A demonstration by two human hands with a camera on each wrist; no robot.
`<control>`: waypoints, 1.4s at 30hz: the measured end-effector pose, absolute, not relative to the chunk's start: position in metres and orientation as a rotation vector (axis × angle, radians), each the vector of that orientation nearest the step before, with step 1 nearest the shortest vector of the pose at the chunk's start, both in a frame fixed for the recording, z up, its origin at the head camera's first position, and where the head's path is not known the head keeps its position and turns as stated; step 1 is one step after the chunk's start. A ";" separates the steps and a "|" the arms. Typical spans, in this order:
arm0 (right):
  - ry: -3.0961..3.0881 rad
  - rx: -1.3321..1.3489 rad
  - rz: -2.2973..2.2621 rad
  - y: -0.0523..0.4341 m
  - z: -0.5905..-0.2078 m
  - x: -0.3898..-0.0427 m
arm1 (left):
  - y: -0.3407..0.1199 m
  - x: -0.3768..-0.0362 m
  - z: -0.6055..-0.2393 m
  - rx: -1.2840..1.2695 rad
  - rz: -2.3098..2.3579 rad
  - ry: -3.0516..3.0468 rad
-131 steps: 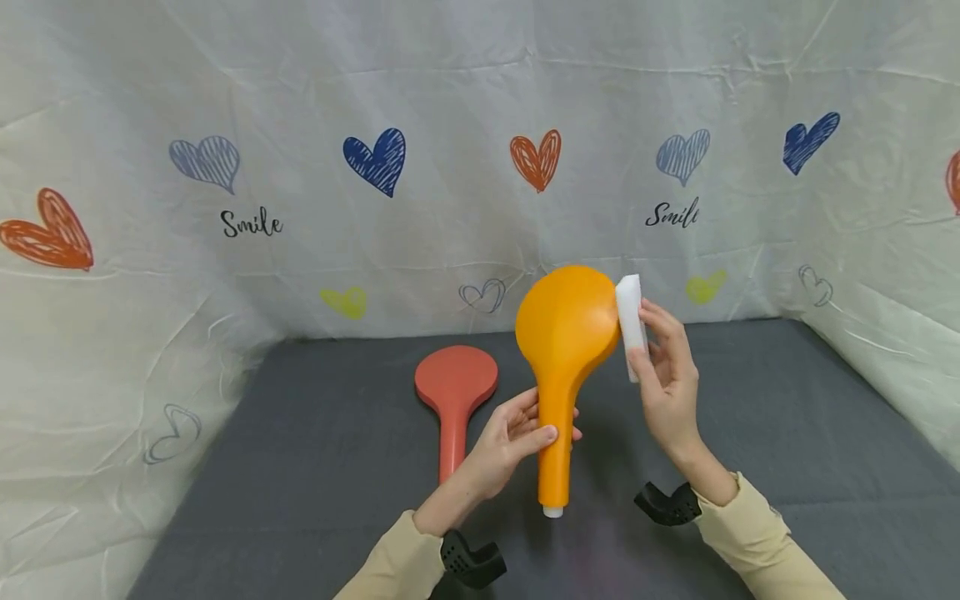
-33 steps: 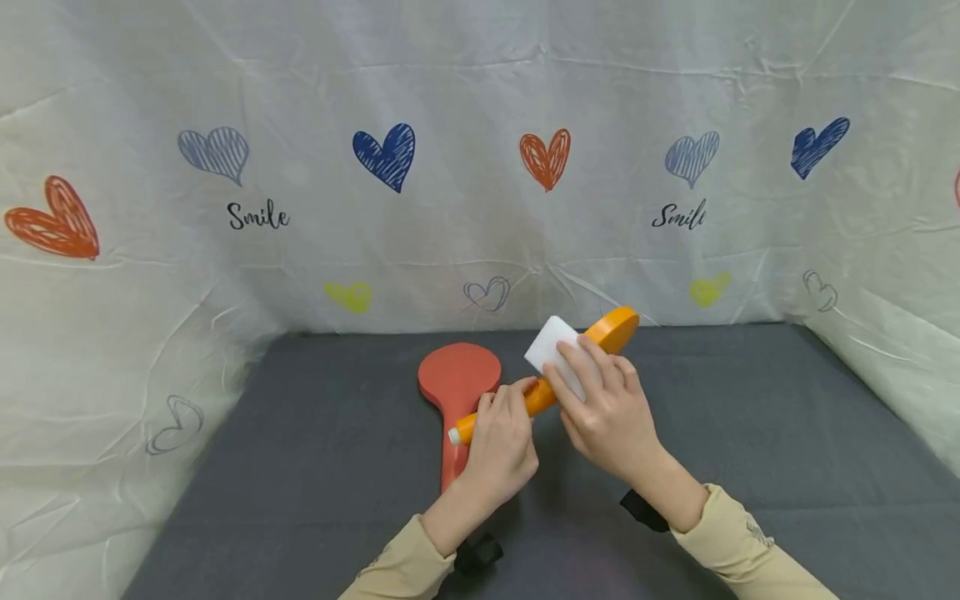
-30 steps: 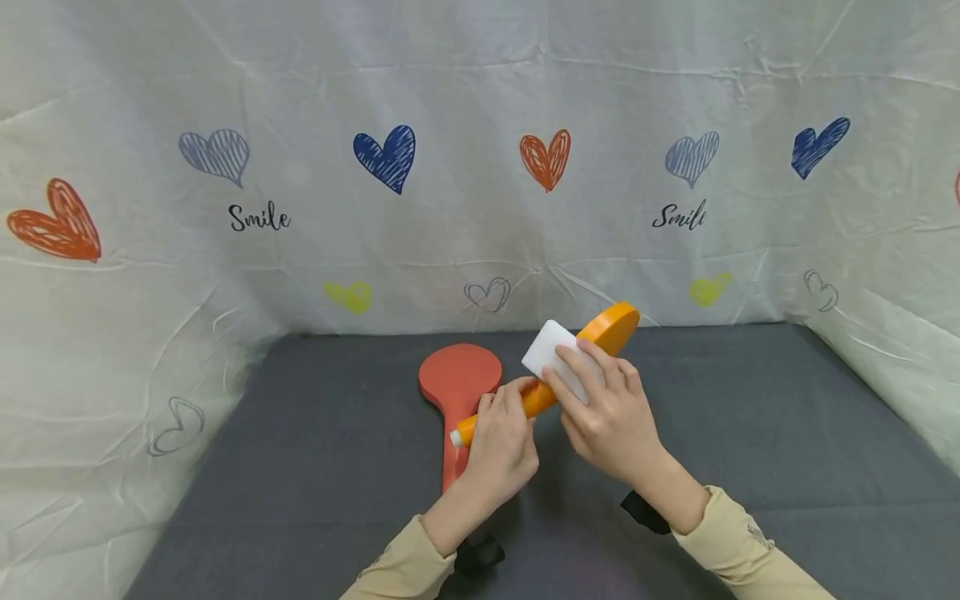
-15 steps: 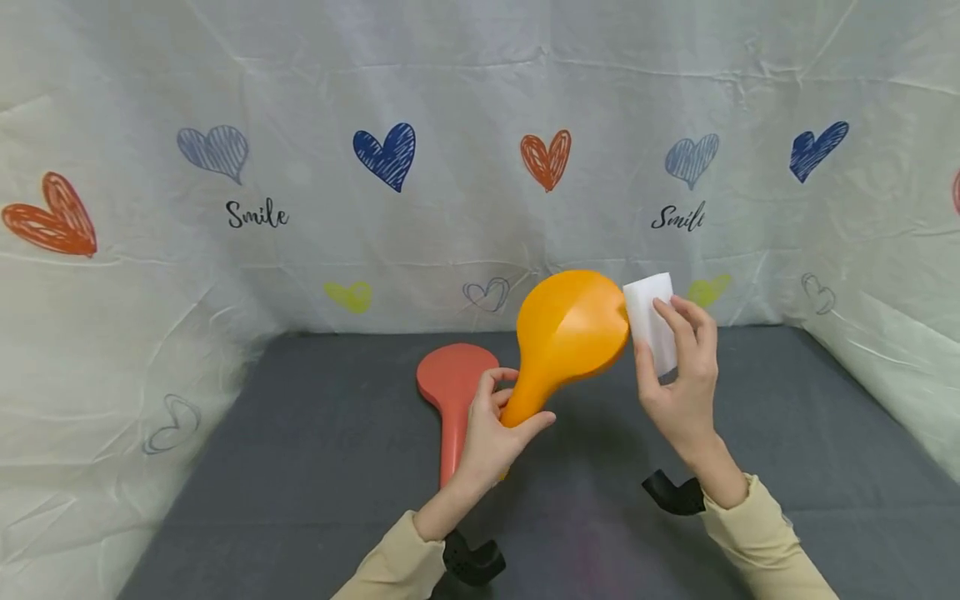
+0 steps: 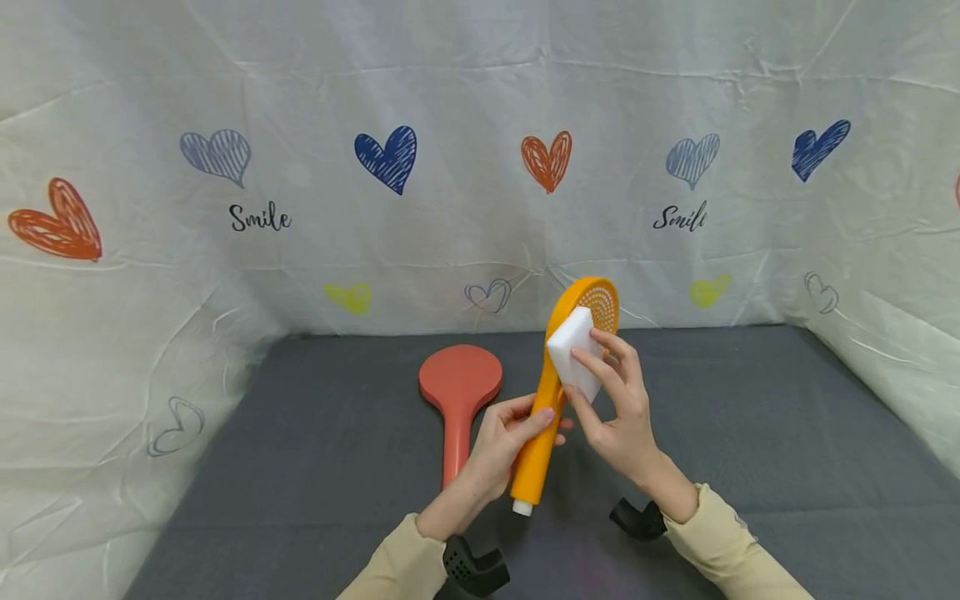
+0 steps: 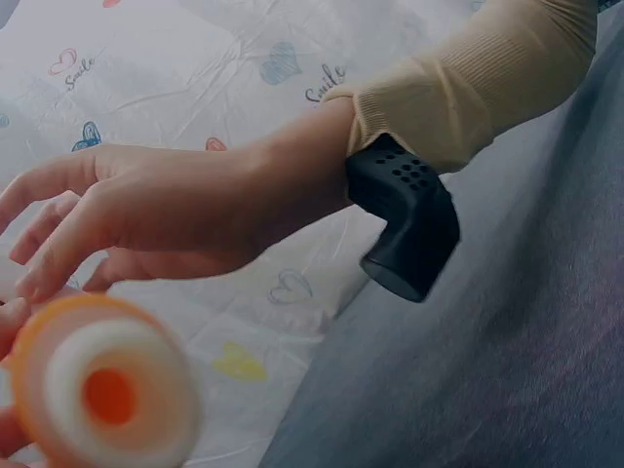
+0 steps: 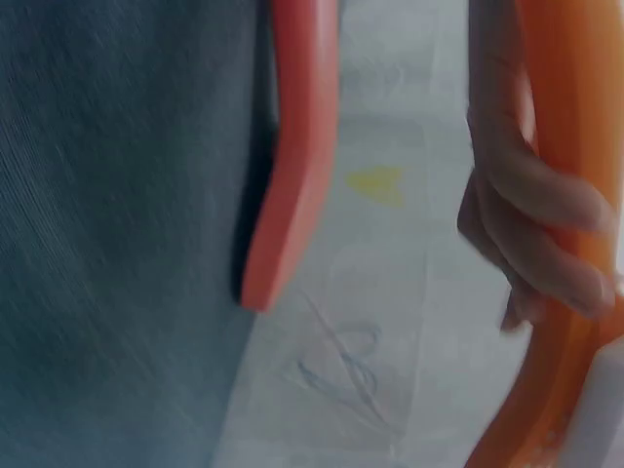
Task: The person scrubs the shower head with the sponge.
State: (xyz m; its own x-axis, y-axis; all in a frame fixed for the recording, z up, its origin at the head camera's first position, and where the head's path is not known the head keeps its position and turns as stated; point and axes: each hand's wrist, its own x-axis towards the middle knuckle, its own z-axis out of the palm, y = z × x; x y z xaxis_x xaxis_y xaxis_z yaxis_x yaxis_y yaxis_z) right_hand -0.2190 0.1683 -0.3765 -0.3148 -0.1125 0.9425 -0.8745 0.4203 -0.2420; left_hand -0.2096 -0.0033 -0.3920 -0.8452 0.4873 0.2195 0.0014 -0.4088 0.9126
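My left hand grips the handle of an orange shower head, held up over the table and tilted slightly right. Its perforated spray face is turned to the right, and a white threaded-looking end shows at the bottom. Between the fingers and thumb of my right hand is a white sponge block, overlapping the shower head's neck and lower spray face. In the right wrist view, left-hand fingers curl round the orange handle. The left wrist view shows the handle's hollow end close up, with my right hand beyond.
A red shower head lies on the grey cloth-covered table, left of my hands, its handle partly behind my left forearm. A pale curtain printed with hearts encloses the back and sides. Black cameras sit on both wrists.
Half a second ago the shower head's smooth back faced me and the sponge was at its right edge. Now the shower head is turned spray face right, and my right hand has moved left and down.
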 end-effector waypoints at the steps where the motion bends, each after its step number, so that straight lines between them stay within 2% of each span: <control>1: -1.726 0.858 0.990 0.170 -0.376 -0.221 | -0.004 -0.209 -0.392 0.687 2.306 1.486; 13: -1.805 0.488 0.924 0.200 -0.358 -0.239 | -0.003 -0.211 -0.399 0.885 2.174 1.471; 22: -1.952 0.774 0.780 0.181 -0.368 -0.220 | -0.001 -0.211 -0.400 0.911 2.141 1.469; 27: -1.997 0.899 0.691 0.179 -0.364 -0.221 | 0.000 -0.211 -0.402 0.899 2.112 1.463; 30: -1.989 0.853 0.673 0.185 -0.357 -0.227 | 0.002 -0.210 -0.402 0.920 2.090 1.439; 37: -1.946 0.511 0.722 0.207 -0.347 -0.239 | 0.004 -0.208 -0.402 0.937 2.090 1.418; 42: -1.972 0.575 0.733 0.203 -0.355 -0.230 | 0.002 -0.210 -0.401 0.940 2.109 1.426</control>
